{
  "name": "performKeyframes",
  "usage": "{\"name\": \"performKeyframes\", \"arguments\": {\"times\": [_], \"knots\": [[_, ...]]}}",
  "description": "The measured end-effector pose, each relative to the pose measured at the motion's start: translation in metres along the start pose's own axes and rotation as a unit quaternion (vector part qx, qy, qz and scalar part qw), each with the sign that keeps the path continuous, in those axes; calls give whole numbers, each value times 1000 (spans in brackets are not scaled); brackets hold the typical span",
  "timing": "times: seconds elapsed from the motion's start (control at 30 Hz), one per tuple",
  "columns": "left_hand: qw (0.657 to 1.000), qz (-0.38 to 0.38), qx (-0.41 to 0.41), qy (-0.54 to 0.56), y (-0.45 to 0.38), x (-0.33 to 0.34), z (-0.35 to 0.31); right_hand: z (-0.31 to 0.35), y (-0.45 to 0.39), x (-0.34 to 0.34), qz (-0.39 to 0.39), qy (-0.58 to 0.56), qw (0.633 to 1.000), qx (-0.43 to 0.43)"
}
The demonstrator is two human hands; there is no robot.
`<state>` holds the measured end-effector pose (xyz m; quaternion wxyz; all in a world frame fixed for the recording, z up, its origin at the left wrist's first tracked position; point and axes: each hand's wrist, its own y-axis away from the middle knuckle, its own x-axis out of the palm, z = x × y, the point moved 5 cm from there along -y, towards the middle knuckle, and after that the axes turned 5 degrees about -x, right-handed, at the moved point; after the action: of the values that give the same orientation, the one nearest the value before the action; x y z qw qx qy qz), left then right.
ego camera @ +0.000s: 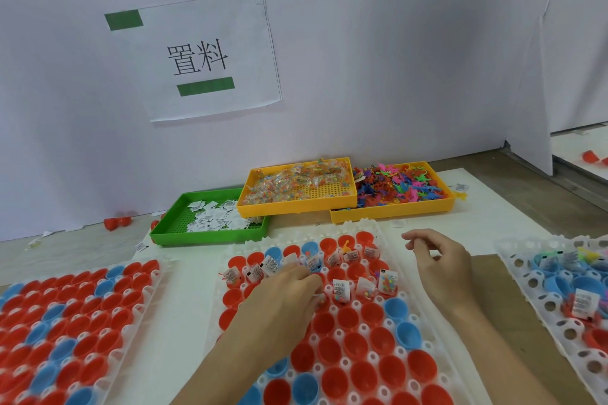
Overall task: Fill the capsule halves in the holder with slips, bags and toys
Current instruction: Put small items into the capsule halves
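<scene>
The white holder [362, 226] in front of me carries red and blue capsule halves [348, 319]. Its far row and three cups to the right in the second row hold printed slips [341, 288] and clear bags of coloured beads [387, 283]; one cup has an orange toy [345, 245]. My left hand [286, 296] rests on the second row with fingers curled down at a red cup, and a bit of clear bag shows under its fingertips. My right hand [437, 260] hovers above the holder's far right corner, fingers loosely curled and empty.
Along the wall stand a green tray of slips [171, 230], a yellow tray of bags [296, 207] and a yellow tray of colourful toys [394, 214]. A second holder of capsule halves [154, 276] lies left, a partly filled one [513, 250] right. Loose red halves [116, 222] sit by the wall.
</scene>
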<state>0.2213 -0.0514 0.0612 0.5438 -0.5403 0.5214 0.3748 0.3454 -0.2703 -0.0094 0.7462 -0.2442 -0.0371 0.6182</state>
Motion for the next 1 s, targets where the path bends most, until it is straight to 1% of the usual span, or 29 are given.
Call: {"name": "performKeyframes", "arguments": {"times": [0.17,0.23,0.3,0.33,0.37,0.43,0.47,0.53,0.6,0.73,0.77,0.83,1.0], "knots": [[999,-43,-1,27,11,-4,3,1,1,-1,1,2,1000,-1],[996,-76,-1,54,17,-12,6,2,1,-1,3,6,1000,-3],[985,-140,-20,102,26,-22,17,2,1,-1,5,10,1000,-3],[973,-181,-48,136,31,-26,28,2,1,-1,4,12,1000,-2],[957,-222,-82,169,37,-29,42,2,1,-1,2,14,1000,-1],[914,-295,-167,223,49,-31,73,2,1,-1,0,20,1000,-3],[889,-313,-218,251,54,-28,91,2,0,-1,-1,24,1000,-4],[839,-306,-315,321,62,-13,124,2,-1,0,-1,34,999,-1],[790,-274,-372,403,66,6,146,3,-1,1,3,46,999,2],[696,-249,-391,548,58,26,160,4,-2,3,17,72,997,5],[683,-246,-388,568,54,30,161,4,-2,4,20,77,997,5],[671,-244,-373,593,46,35,162,5,-2,6,26,86,996,8],[620,-285,-358,637,37,42,168,1,-7,4,25,99,995,20]]}}
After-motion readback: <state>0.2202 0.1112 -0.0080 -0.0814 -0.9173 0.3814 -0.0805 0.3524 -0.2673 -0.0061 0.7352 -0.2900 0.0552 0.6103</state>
